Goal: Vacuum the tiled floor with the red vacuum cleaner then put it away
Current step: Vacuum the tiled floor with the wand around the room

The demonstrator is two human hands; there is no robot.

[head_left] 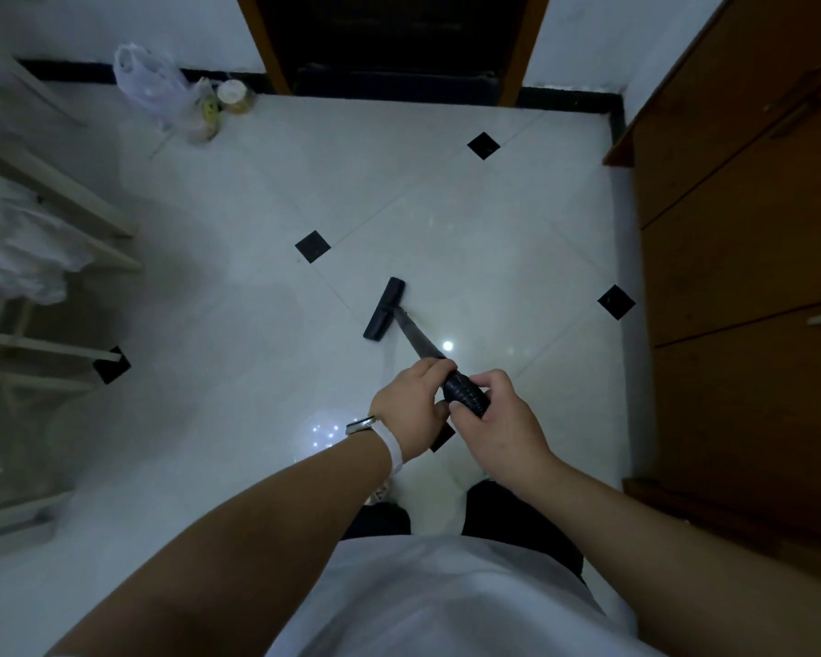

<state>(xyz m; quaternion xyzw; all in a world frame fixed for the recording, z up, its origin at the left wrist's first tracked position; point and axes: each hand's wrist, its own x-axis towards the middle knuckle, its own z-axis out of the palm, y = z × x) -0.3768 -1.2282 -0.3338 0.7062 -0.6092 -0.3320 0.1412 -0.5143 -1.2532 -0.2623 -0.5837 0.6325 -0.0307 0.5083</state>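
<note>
- Near the middle of the scene, the left hand has its fingers curled tightly round the top of the black wand. A watch sits on that wrist.
- Just right of it and touching it, the right hand grips the ribbed hose, with the fingers wrapped round and the thumb lying across it.
- The wand slants far and left down to the flat black nozzle, which rests on the tiled floor a little nearer than a black diamond inset.
- The right palm hides where the hose leads. Both fingertips are tucked under the grip, and dim light blurs the hose's detail.
- A white shirt covers the near edge of the floor.
- Against the far wall on the left lie a clear plastic bag and a small jar, well apart from the nozzle.
- A dark doorway opens at the far centre, a wooden cabinet lines the right side, and a white rack stands on the left.
</note>
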